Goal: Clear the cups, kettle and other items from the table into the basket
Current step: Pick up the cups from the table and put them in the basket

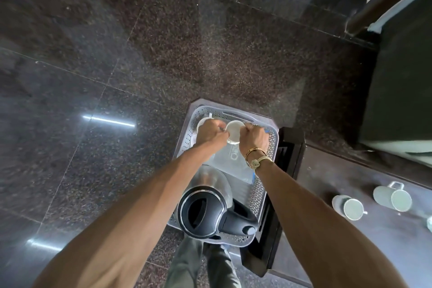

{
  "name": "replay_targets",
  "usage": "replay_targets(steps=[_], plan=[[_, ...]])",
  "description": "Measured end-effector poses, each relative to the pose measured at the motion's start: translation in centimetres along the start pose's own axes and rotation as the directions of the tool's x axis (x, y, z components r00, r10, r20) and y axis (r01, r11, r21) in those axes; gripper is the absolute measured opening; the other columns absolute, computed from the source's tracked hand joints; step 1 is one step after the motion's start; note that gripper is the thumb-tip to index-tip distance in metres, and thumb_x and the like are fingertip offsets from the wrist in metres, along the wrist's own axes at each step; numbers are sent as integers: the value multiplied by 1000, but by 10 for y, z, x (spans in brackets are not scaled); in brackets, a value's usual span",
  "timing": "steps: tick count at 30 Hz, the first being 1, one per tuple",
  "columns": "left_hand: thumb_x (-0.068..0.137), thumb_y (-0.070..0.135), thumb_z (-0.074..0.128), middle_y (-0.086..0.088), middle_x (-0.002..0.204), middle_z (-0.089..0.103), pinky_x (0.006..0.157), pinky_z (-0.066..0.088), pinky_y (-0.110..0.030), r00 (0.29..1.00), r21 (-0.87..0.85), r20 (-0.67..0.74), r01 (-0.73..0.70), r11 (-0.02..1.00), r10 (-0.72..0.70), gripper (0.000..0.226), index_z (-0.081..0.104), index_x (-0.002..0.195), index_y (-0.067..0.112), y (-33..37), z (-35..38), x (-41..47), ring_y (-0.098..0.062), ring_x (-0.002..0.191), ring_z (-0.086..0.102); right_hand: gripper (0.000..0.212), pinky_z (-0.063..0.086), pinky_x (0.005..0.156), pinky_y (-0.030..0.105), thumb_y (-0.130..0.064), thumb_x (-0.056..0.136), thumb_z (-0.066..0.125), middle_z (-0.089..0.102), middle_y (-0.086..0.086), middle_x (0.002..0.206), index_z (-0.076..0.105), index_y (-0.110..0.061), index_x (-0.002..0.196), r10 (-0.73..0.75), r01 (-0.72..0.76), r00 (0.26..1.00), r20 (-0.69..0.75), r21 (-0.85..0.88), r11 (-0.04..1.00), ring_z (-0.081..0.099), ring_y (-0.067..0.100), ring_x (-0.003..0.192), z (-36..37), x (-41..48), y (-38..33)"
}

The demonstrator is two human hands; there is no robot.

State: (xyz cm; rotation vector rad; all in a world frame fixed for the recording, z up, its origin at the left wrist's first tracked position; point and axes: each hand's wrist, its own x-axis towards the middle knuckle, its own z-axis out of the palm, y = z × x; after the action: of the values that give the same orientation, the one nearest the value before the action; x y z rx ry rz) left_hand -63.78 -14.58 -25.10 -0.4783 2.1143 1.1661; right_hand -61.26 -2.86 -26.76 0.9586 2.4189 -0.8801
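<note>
A grey perforated basket (268, 170) sits low beside the dark table (339, 182). Inside it stand a steel kettle (205, 203) with a black lid and handle at the near end and a clear plastic water bottle (233, 166) lying in the middle. At the basket's far end both hands hold a white cup (233, 132): my left hand (210, 134) pinches it from the left and my right hand (256, 138) grips it from the right. Another white cup (202, 121) shows partly behind my left hand. Two white cups (350, 207) (392, 197) lie on the table.
Polished dark granite floor (105, 77) spreads to the left and ahead. A dark chair or furniture piece (402, 77) stands at the right rear. My trouser legs (201, 264) show below the basket. A pale object (429, 223) sits at the table's right edge.
</note>
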Motion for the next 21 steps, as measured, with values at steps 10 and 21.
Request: replay_targets(steps=[10,21], plan=[[92,19,61,-6,102,74,83,60,-38,995,250,-19,-87,964,95,23,67,113,12,5,-1,-16,-22,85,72,36,48,90,37,-27,96,53,70,14,115,63,-15,129,-27,25,997,73,26,999,61,35,112,-13,-10,6],[88,40,66,-1,102,74,89,57,-40,965,150,11,-259,954,260,28,72,108,21,60,-24,-129,-23,95,70,40,48,85,35,-46,94,51,71,12,112,70,-17,114,-107,119,989,-105,123,985,62,34,109,-118,-98,19]])
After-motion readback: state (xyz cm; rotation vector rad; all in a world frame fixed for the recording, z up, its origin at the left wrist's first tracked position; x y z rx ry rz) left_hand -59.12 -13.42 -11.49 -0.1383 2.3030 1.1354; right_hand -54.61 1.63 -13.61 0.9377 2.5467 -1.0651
